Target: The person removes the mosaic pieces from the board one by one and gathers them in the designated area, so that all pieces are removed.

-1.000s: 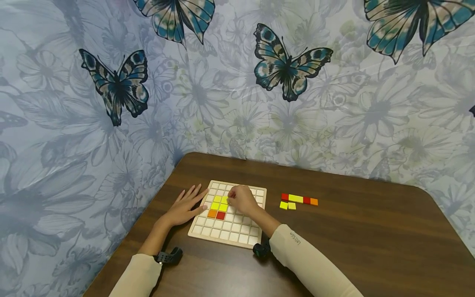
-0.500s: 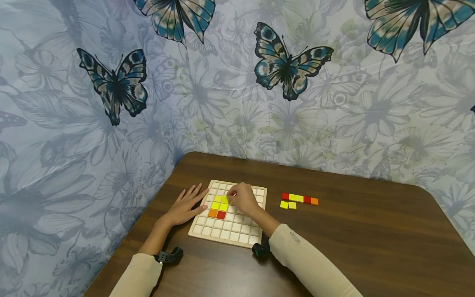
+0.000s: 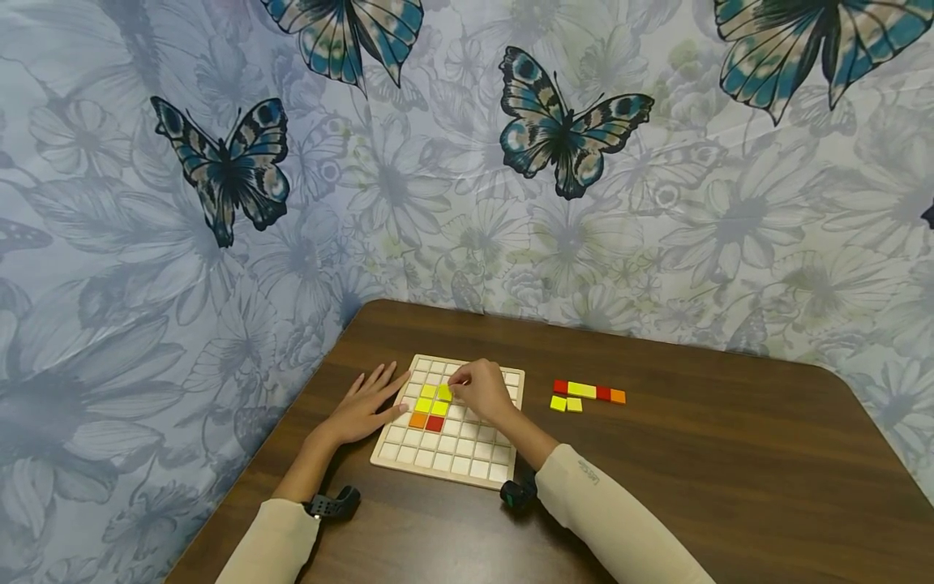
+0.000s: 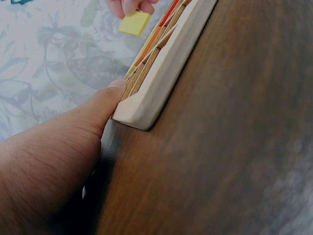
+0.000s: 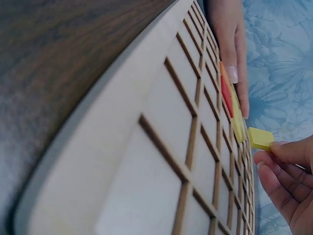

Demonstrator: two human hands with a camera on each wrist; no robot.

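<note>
A pale wooden grid board lies on the table. Several yellow tiles, an orange tile and a red tile sit in its cells. My right hand pinches a yellow tile between thumb and fingers; both wrist views show it raised above the board. My left hand rests flat at the board's left edge, fingers spread, the thumb touching the frame.
Right of the board on the brown table lies a row of red, yellow and orange tiles, with two yellow tiles below it. A butterfly-patterned wall covering stands behind the table.
The right hand has shifted very slightly to the right, with the yellow tile showing more at its fingertips. The left hand has stayed in place.
</note>
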